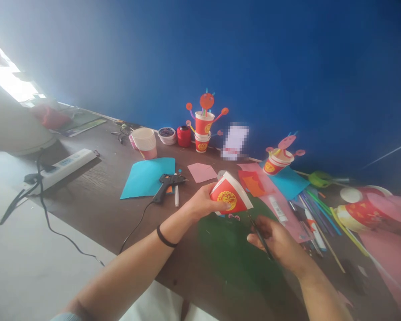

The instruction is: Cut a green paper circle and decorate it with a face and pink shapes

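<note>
My left hand point(203, 203) is closed around a red paper cup point(215, 196) with a gold round emblem and a white rim. The cup is tilted, its rim towards the upper right. In my right hand point(277, 240) is a slim dark tool with a thin tip point(259, 232); its exact kind is not clear. The tip points up at the lower right corner of the cup, close to the rim. Beneath both hands lies a dark green sheet point(230, 258), with small pink paper pieces point(234, 217) just under the cup.
A black glue gun point(167, 185) lies on blue paper point(137, 178), its cord running left near a power strip point(68, 167). Stacked cups point(144, 141), decorated cup figures point(203, 122) and a red thread spool point(184, 136) stand behind. Pens and pipe cleaners point(321, 214) lie right.
</note>
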The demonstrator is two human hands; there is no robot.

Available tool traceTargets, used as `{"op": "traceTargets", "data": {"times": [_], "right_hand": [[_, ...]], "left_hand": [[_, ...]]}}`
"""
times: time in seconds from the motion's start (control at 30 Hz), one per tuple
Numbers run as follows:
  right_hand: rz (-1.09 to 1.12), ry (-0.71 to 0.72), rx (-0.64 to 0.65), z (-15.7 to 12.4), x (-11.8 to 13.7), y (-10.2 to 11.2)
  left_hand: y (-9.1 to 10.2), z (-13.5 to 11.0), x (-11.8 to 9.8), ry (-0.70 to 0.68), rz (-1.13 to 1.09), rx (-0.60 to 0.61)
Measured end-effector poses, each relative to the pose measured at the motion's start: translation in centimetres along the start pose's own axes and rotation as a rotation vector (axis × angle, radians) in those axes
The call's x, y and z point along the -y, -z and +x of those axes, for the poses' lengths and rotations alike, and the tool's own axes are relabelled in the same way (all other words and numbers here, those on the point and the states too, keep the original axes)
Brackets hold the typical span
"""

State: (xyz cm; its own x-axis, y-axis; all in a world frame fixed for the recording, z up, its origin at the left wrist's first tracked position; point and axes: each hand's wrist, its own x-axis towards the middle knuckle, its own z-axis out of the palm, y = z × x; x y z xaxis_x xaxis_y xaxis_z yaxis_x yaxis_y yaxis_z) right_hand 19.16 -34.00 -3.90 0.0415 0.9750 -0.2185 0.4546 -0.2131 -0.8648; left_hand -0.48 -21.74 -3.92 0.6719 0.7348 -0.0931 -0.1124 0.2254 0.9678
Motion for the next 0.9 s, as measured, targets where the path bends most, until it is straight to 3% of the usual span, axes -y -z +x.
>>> {"op": "traceTargets", "data": {"times": [0.3, 0.9], "right_hand": [[-0.030, -0.054, 0.052, 0.0, -0.7, 0.0], [0.039, -0.112, 0.007, 0.1, -0.1, -0.1]], "left_hand": [[0.1, 0.0, -0.1, 0.005, -0.003, -0.005], [0.4, 0.5, 0.3, 0.005, -0.072, 0.005]]}}
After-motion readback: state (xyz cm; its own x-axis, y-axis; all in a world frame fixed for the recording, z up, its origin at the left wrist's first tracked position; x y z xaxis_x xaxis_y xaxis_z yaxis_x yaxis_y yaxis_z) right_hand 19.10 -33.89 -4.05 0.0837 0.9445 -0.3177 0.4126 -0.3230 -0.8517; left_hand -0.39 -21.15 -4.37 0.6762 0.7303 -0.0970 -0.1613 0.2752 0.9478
